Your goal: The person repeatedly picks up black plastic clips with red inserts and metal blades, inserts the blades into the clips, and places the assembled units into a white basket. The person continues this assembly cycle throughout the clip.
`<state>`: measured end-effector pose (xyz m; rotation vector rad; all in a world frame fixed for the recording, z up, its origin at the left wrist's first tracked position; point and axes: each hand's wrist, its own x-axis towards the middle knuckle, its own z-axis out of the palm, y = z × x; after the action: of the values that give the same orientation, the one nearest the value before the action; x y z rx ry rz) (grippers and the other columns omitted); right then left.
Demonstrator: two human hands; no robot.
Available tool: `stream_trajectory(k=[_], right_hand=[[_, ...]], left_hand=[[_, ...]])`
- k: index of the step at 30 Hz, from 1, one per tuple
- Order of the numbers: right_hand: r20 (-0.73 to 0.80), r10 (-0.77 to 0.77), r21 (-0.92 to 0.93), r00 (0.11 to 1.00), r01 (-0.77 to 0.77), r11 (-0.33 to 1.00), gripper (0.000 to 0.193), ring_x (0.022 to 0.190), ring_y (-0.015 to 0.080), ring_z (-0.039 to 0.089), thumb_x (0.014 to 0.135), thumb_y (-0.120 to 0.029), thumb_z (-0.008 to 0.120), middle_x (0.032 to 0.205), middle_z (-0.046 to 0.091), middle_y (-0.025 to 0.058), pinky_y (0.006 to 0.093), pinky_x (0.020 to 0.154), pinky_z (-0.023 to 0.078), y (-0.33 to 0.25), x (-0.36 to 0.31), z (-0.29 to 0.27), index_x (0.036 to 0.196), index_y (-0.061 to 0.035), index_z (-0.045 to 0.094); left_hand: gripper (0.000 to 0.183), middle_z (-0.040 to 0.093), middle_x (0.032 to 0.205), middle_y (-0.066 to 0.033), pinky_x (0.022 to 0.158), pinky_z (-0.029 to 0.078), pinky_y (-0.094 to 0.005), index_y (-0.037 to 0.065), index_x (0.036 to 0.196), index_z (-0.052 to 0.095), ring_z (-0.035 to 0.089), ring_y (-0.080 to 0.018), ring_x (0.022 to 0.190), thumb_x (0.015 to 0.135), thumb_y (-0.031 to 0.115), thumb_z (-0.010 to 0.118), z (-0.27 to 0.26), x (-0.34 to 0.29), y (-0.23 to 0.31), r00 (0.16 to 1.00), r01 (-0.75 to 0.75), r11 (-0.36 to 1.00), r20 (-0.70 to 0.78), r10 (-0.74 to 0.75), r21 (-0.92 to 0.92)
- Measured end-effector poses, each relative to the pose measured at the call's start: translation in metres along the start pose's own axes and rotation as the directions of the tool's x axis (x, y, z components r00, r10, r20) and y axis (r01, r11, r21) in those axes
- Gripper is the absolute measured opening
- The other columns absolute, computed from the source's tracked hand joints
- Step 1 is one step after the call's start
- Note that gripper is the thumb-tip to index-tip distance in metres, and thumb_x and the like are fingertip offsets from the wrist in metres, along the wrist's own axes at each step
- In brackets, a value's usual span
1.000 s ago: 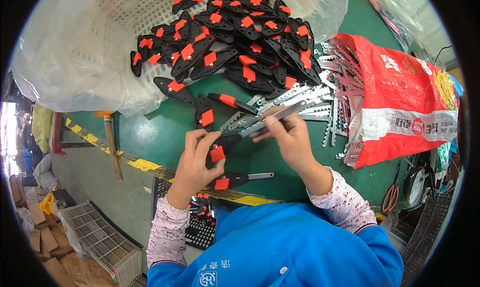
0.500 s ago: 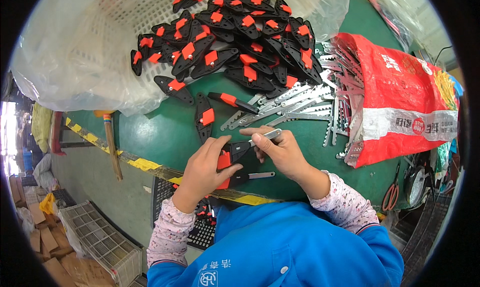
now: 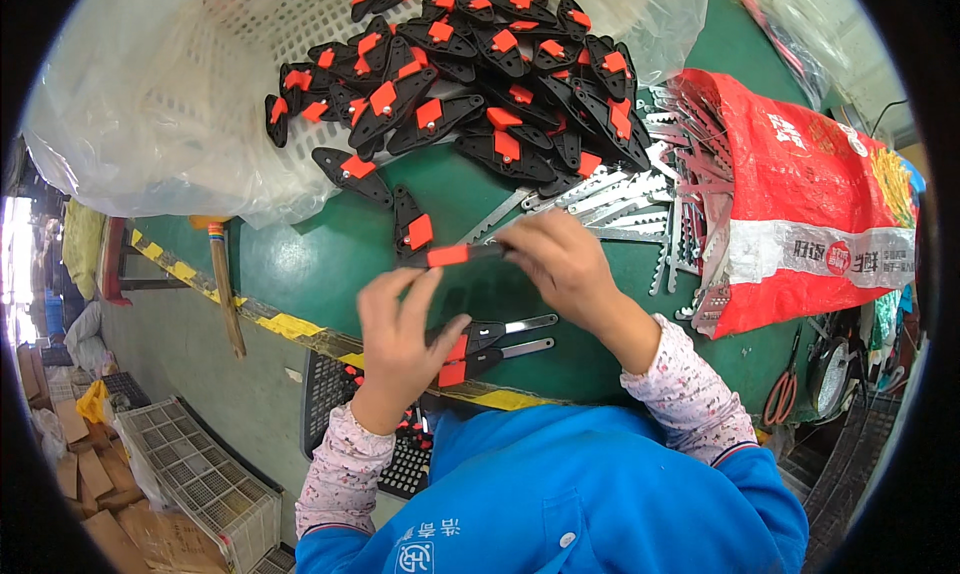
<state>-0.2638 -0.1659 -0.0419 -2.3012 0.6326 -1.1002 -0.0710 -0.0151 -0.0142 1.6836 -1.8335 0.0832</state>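
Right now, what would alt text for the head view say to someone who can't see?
A person's right hand holds a black-and-red piece over a green table, the left hand open close by. Beyond lie piled similar pieces and loose metal strips beside a red sack.

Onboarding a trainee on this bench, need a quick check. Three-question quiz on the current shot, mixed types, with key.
1. Count: how many black pieces with a silver strip sticking out lie on the green table just beside the left hand?

2. True or false: the red bag lies to the right of the pile of loose silver strips.

3. Fill in: the fingertips of the ____ hand pinch the right end of the held black-and-red piece.

Key:
1. Two.
2. True.
3. Right; the right hand has its fingers closed on that end.
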Motion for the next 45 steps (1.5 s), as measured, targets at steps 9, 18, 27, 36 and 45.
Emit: stream_trajectory(k=[9, 18, 27, 36, 45], right_hand=[[0.271, -0.188, 0.175, 0.944, 0.144, 0.974, 0.032, 0.086, 0.0299, 0.071, 0.082, -0.007, 0.081, 0.102, 0.070, 0.0098, 0.0389, 0.072, 0.059, -0.010, -0.005, -0.022, 0.112, -0.0066, 0.073], [0.252, 0.040, -0.315, 0.967, 0.043, 0.948, 0.037, 0.099, 0.0283, 0.060, 0.075, -0.018, 0.085, 0.102, 0.064, 0.0049, 0.0413, 0.088, 0.047, 0.046, -0.006, -0.021, 0.109, -0.0105, 0.072], [0.258, 0.140, 0.054, 0.956, -0.159, 0.986, 0.017, 0.101, 0.0315, 0.062, 0.090, -0.008, 0.073, 0.096, 0.064, 0.0087, 0.0412, 0.091, 0.045, 0.030, -0.005, -0.013, 0.106, -0.0087, 0.068], [0.413, 0.064, 0.113, 0.908, -0.121, 0.986, 0.018, 0.092, 0.0351, 0.068, 0.090, -0.003, 0.071, 0.099, 0.064, 0.0121, 0.0436, 0.077, 0.056, 0.006, 0.002, -0.016, 0.107, -0.0074, 0.072], [0.398, 0.026, -0.186, 0.917, 0.053, 0.981, 0.035, 0.086, 0.0306, 0.067, 0.078, -0.022, 0.084, 0.089, 0.061, 0.0091, 0.0427, 0.071, 0.056, -0.003, -0.002, -0.025, 0.106, -0.0084, 0.068]], left_hand=[[0.072, 0.062, 0.110, -0.0157, 0.085, 0.053, -0.0459, 0.001, 0.129, 0.064, 0.063, -0.0358, 0.099, 0.064, 0.009, 0.093, -0.007, 0.007, 0.000, 0.996, -0.079, 0.995, -0.045, 0.081, 0.054], [0.069, 0.055, 0.103, -0.0147, 0.083, 0.051, -0.0434, 0.005, 0.145, 0.057, 0.059, -0.0359, 0.091, 0.081, 0.015, 0.081, -0.011, -0.001, -0.016, 0.936, 0.069, 0.996, 0.343, -0.082, 0.048], [0.066, 0.056, 0.113, -0.0185, 0.091, 0.051, -0.0453, 0.003, 0.143, 0.055, 0.059, -0.0388, 0.102, 0.084, 0.015, 0.083, -0.019, -0.016, -0.032, 0.927, 0.239, 0.968, 0.314, -0.204, -0.077], [0.069, 0.058, 0.114, -0.0184, 0.089, 0.052, -0.0460, 0.002, 0.141, 0.056, 0.061, -0.0392, 0.103, 0.080, 0.014, 0.087, -0.020, -0.012, -0.031, 0.935, 0.180, 0.983, 0.318, -0.158, -0.039], [0.063, 0.064, 0.102, -0.0144, 0.078, 0.054, -0.0428, 0.002, 0.131, 0.063, 0.064, -0.0343, 0.088, 0.076, 0.020, 0.088, -0.010, -0.002, -0.023, 0.964, 0.066, 0.996, 0.263, -0.049, -0.058]])
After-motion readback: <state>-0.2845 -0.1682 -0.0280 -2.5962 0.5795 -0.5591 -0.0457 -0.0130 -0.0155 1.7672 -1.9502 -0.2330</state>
